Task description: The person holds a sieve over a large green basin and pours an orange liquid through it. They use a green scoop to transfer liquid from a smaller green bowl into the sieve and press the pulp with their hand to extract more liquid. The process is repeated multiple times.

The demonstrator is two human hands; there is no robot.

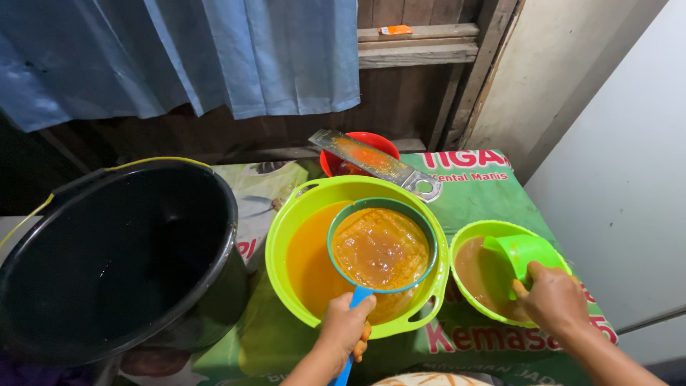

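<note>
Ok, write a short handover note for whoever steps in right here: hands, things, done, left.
Left hand grips the blue-handled strainer, full of orange pulp, over the large green bowl.
Right hand holds a green scoop tipped in the small green bowl of brown liquid.
Done: orange liquid already in the large bowl.
Left: pulp in the strainer, liquid in the small bowl.

On the table stand two lime-green bowls (296, 214) (468, 239), one red bowl (368, 143), one black bucket (114, 257), one strainer (382, 246), one green cup (522, 254) and one metal grater (379, 163), with two hands (346, 325) (554, 300) at the near edge.
</note>
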